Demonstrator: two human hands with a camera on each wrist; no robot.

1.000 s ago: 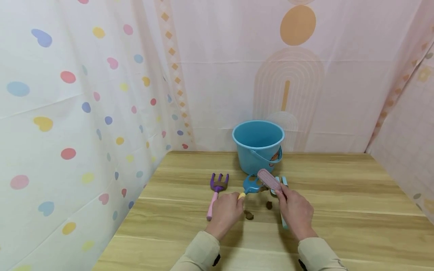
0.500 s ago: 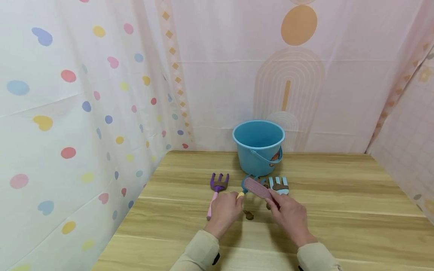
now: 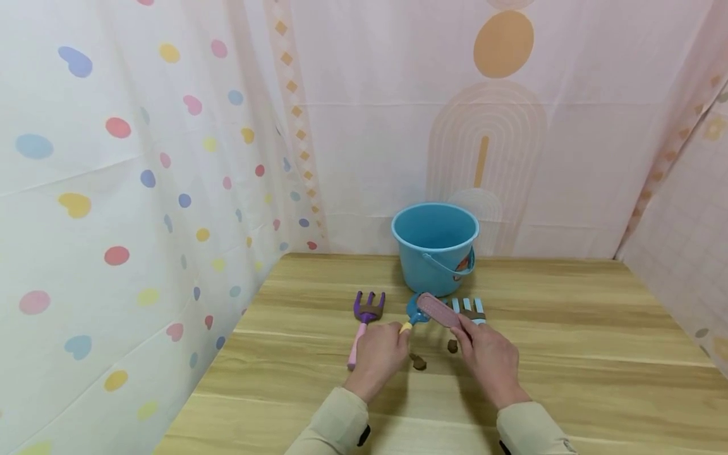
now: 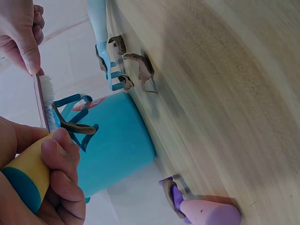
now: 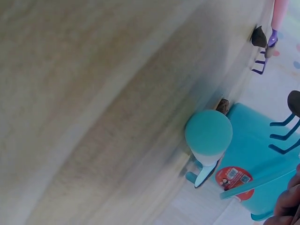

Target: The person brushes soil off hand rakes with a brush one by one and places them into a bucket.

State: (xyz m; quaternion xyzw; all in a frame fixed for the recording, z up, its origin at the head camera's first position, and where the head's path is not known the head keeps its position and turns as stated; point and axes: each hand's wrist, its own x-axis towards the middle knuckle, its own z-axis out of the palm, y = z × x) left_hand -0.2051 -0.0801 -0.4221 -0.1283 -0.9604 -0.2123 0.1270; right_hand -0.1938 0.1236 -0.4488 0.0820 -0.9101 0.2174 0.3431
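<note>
My left hand (image 3: 380, 354) grips the yellow handle (image 4: 35, 161) of a small blue toy rake (image 3: 415, 309), held up off the table. A brown, mud-like strip (image 4: 77, 127) clings across its tines. In my right hand (image 3: 491, 355) is a pink brush (image 3: 438, 309), pinched at one end between thumb and fingers. Its white bristles (image 4: 48, 98) face the rake head and meet it in the left wrist view. The brush hides part of the rake head in the head view.
Behind the hands stands a blue bucket (image 3: 435, 272). A purple rake with a pink handle (image 3: 368, 311) lies left, a light blue rake (image 3: 469, 309) right, both with brown smears. Brown lumps (image 3: 419, 362) lie on the wooden table (image 3: 569, 328). Curtains hang around.
The brush has swept left across the rake head, then shifted slightly back up and right. My left hand has kept the rake nearly still.
</note>
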